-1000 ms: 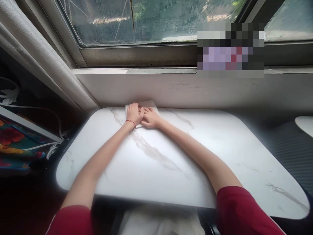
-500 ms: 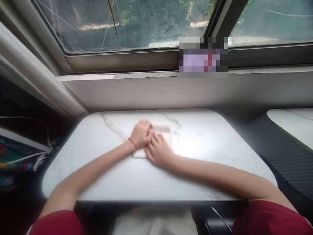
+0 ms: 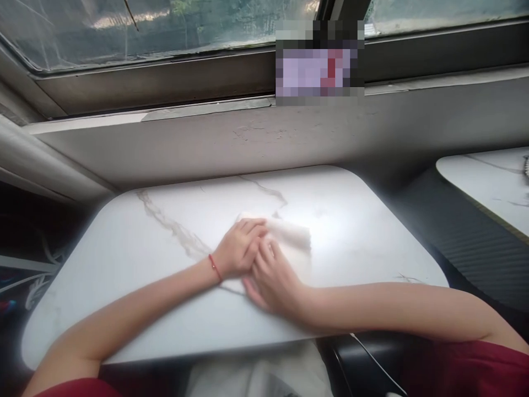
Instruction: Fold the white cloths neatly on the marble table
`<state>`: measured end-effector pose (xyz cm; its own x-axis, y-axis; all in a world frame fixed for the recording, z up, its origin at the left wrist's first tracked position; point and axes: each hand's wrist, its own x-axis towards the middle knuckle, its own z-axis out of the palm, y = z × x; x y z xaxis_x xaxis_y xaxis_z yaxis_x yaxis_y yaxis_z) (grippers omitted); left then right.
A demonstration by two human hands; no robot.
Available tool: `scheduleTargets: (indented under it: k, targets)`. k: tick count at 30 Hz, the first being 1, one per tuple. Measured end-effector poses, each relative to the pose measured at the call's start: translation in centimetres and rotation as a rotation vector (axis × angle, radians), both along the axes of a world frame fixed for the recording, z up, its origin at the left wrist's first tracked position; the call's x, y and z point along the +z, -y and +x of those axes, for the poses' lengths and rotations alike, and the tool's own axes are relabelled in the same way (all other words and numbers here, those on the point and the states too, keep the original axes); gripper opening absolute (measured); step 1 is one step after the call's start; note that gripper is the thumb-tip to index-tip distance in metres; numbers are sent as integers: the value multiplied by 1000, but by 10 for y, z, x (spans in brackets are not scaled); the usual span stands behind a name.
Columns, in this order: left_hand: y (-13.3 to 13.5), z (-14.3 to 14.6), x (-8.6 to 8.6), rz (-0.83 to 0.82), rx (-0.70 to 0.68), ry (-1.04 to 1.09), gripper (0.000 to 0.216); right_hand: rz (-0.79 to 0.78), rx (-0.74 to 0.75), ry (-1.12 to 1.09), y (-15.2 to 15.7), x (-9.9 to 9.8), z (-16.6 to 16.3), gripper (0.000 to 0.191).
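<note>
The surface [image 3: 124, 248] is white marble with thin grey-brown veins. The cloth [image 3: 291, 234] on it is plain white. A thin red bracelet [image 3: 214, 267] circles the left wrist. The sleeves [image 3: 475, 366] are dark red. The window frame [image 3: 165, 82] is dull grey-brown.
</note>
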<state>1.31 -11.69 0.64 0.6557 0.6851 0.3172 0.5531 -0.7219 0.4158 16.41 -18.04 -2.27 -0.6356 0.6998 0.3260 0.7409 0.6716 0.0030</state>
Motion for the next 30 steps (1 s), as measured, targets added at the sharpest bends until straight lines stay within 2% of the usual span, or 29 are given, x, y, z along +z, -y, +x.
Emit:
scheduleTargets:
  k: [5, 9, 12, 16, 20, 30]
  targets:
    - [-34, 5, -1, 74, 101, -43, 43, 1, 15, -77, -44, 3, 10, 67]
    - [-73, 16, -4, 137, 182, -81, 38, 21, 84, -139, -96, -1, 25, 63]
    - [-105, 34, -5, 171, 231, -103, 34, 24, 131, -162, -138, -6, 44, 55]
    - [-137, 64, -5, 173, 268, -125, 32, 25, 99, -127, -179, -9, 75, 45]
    - [-152, 77, -6, 155, 275, -112, 34, -9, 89, -146, -194, -6, 93, 45]
    - [-153, 70, -14, 122, 236, -20, 33, -2, 131, -197, -192, -6, 95, 44]
